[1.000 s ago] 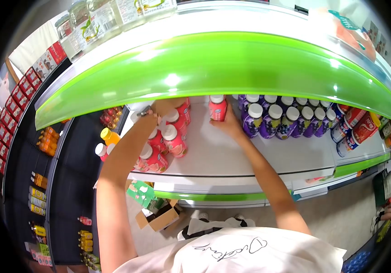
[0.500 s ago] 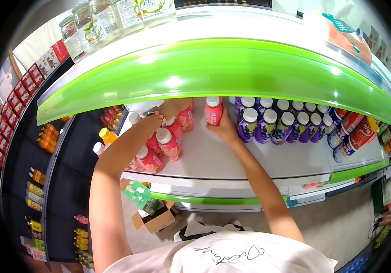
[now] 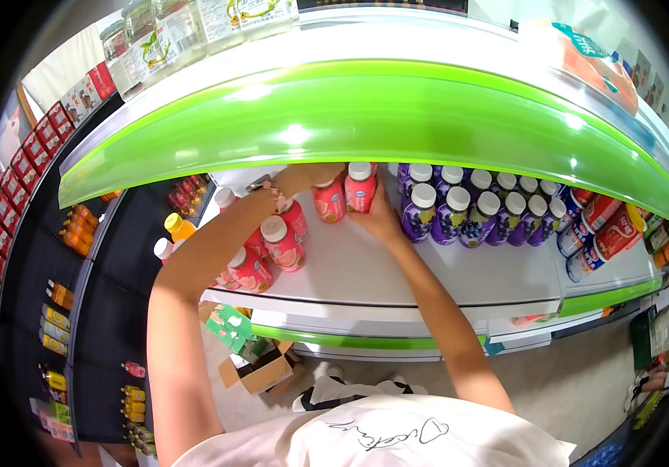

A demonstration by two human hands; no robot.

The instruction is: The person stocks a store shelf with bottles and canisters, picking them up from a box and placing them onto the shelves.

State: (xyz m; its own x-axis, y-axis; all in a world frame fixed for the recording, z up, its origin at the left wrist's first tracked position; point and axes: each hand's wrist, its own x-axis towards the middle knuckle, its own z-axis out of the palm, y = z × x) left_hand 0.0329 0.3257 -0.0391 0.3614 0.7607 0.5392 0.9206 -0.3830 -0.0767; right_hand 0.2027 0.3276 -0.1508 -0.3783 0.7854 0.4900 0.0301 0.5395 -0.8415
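Evidently: my right hand (image 3: 379, 221) is closed round one pink bottle (image 3: 361, 191), mid-shelf, under the green strip (image 3: 373, 113).
One more pink bottle, the neighbour (image 3: 329, 202), stands just left of it. Purple bottles (image 3: 451, 218) to the right: six in the front row. My left hand (image 3: 312, 177) is near the neighbour, fingers lost behind the strip; grip, can't tell. Rear purple rows partly covered, cut off above. Pink cluster (image 3: 284, 247) at left overlapped by my left forearm (image 3: 214, 245), no sure count. Shelf (image 3: 365, 272) white, smooth; one open carton (image 3: 266, 378) on the pale floor; dark shelving (image 3: 116, 311) off left, stocked with drinks.
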